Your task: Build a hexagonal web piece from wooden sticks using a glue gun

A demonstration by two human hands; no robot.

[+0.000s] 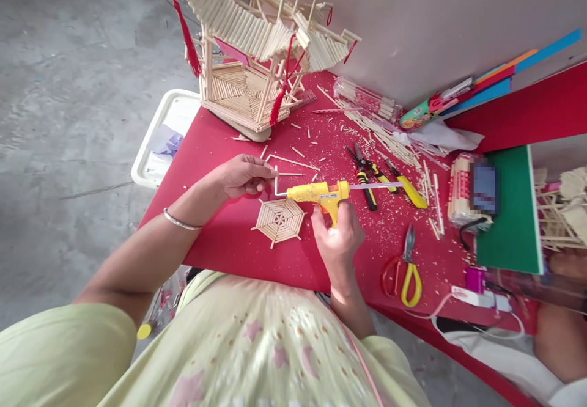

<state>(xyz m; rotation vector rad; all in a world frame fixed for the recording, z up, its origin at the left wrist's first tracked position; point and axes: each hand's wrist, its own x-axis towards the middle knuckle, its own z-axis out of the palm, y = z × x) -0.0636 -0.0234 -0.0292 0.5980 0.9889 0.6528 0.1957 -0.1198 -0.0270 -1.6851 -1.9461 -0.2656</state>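
My right hand (338, 236) is wrapped round the handle of a yellow hot glue gun (318, 192), with a clear glue stick (376, 185) poking out of its back. Its nozzle points left, close to a small wooden stick (276, 181) that my left hand (247, 176) pinches between thumb and fingers. Whether nozzle and stick touch, I cannot tell. Just below them a six-sided web-like panel of short sticks (280, 220) lies flat on the red table. A few loose sticks (293, 161) lie beyond my left hand.
A stick-built pavilion with red tassels (243, 89) stands at the back left. Pliers (364, 178), a yellow-handled cutter (408, 187) and red-and-yellow scissors (406, 269) lie to the right, among scattered sticks and chips. Another person's arm (562, 321) rests at the far right.
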